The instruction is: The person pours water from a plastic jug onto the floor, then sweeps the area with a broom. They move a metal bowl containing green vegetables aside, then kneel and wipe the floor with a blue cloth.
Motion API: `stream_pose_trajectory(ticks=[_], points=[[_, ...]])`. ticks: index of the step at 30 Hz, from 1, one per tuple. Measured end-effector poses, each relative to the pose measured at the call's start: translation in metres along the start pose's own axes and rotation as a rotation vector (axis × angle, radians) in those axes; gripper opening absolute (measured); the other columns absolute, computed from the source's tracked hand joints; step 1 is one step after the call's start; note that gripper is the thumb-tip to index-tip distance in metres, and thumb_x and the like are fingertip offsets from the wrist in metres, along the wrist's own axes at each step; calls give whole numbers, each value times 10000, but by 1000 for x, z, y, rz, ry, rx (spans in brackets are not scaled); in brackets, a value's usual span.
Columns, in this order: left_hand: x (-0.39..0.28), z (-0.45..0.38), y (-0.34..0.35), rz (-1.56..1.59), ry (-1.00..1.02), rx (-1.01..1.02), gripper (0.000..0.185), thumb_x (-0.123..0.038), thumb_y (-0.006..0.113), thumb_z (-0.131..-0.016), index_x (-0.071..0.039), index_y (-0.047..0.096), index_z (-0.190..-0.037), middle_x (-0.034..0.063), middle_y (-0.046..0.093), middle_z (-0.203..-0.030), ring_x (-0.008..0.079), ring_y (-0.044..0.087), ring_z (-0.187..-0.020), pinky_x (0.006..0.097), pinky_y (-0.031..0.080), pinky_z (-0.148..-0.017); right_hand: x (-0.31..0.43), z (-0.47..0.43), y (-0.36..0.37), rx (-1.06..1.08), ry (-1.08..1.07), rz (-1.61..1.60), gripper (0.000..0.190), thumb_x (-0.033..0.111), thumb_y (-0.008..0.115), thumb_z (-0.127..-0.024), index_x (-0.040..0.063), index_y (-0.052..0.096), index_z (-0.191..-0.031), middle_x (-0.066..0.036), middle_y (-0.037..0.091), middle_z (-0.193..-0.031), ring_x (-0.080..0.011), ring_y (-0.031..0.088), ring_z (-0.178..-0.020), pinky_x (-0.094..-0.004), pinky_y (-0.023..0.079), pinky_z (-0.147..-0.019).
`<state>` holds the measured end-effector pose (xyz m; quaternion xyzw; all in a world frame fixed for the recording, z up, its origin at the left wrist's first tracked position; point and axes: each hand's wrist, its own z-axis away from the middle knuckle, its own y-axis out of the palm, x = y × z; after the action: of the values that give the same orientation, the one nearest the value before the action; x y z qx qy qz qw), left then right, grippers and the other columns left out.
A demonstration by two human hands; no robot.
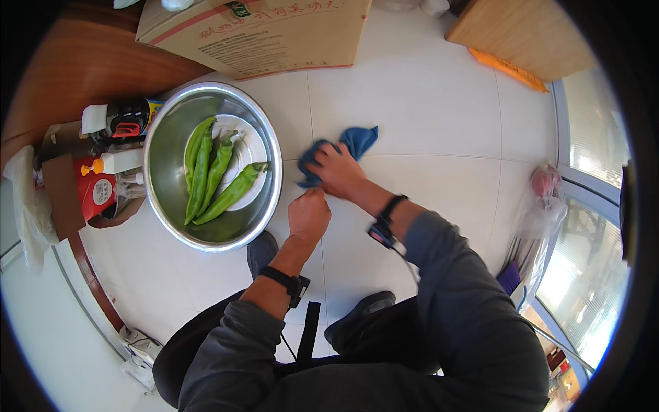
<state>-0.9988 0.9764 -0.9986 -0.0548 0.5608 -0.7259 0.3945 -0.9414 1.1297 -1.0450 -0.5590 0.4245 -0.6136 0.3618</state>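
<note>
My right hand is on a crumpled blue cloth over the tiled floor, with its fingers curled into the fabric. Close beside it, my left hand is closed in a loose fist near the cloth's lower edge; whether it pinches anything is hidden. To the left of both hands stands a stainless steel basin, which holds several long green peppers. Each of my wrists wears a black strap with a small device.
A large cardboard box stands beyond the basin. Bottles and an opened carton crowd the left. At the right are a wooden panel, a glazed door frame and plastic bags. My shoes are below my hands.
</note>
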Motion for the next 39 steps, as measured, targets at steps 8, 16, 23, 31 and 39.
stream_pose_trajectory(ticks=[8,16,23,31,39], points=[[26,26,19,405,-76,-123,108,-41,603,-950,-48,614,-842,171,687,-837,429,677,-776,512,543,-696,-87,134,-42,175,-10,80,691,260,873,-689,210,693,-1355,-75,583,-1182,-336,484,-1320,-559,407,-1100],[41,53,20,623,-213,-186,82,-23,542,-983,-44,621,-990,171,653,-765,398,671,-726,462,531,-664,-55,3,-5,-143,386,-26,523,319,798,-791,174,744,-1291,-87,587,-1262,-325,501,-1282,-519,468,-1011],[36,22,-7,533,113,-419,83,-7,555,-965,-21,636,-958,172,658,-880,397,652,-782,455,525,-719,65,45,45,62,-106,42,431,372,722,-865,177,736,-1249,-69,572,-1341,-298,439,-1410,-527,379,-1122],[17,-21,-10,541,118,-240,72,21,580,-927,-9,629,-883,165,676,-888,389,666,-787,437,530,-719,-36,210,-10,324,-195,-20,571,175,787,-776,204,653,-1331,-72,561,-1362,-299,462,-1417,-545,381,-1157],[-3,-48,-28,761,39,-301,163,5,523,-981,-21,682,-959,48,666,-743,133,628,-703,303,503,-660,-65,122,-17,-251,421,-218,752,38,751,-742,101,575,-1471,-142,540,-1383,-371,546,-1268,-445,502,-1075]])
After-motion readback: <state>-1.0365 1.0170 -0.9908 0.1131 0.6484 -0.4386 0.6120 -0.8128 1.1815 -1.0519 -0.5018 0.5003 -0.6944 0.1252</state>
